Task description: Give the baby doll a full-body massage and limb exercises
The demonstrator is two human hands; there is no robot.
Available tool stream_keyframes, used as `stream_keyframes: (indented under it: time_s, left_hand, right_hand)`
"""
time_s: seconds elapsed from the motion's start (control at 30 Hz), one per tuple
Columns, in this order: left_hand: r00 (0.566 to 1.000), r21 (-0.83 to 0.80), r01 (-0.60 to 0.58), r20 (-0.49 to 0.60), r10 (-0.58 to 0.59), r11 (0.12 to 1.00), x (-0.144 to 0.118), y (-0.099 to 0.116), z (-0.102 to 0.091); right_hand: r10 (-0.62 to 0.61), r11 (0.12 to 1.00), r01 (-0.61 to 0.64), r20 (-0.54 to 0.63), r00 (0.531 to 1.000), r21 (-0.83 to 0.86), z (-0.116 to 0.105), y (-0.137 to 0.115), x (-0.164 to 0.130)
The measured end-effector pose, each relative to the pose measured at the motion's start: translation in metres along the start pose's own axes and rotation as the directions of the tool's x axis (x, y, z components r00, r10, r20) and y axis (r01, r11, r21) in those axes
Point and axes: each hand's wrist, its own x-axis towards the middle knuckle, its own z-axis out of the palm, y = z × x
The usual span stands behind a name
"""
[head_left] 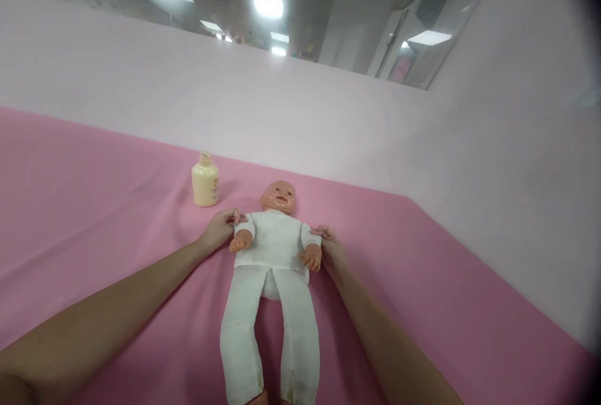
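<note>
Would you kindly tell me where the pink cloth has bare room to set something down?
Bare pink cloth lies left of the cream pump bottle, and right of the right hand. It is crowded around the white-clothed baby doll, with the left hand at its shoulder.

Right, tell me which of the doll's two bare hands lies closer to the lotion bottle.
The doll hand on the picture's left, beside the person's left hand. The lotion bottle stands on that side; the other doll hand lies by the right hand.

Both hands, left hand (220, 228) and right hand (331, 247), touch the doll (275, 248) at its shoulders.
</note>
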Motion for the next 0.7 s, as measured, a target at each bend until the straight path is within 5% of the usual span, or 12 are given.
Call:
stream_keyframes:
  time_s: [0.37, 0.7]
  left_hand:
    - [0.995, 0.045, -0.072, 0.079, 0.068, 0.996, -0.004, 0.009, -0.001]
    - [0.995, 0.151, -0.096, -0.015, 0.099, 0.984, -0.004, 0.008, 0.0]
  right_hand:
    - [0.049, 0.994, -0.051, 0.03, 0.998, 0.101, 0.007, -0.013, -0.009]
    - [0.015, 0.997, -0.015, -0.002, 1.0, 0.074, 0.011, -0.01, -0.012]
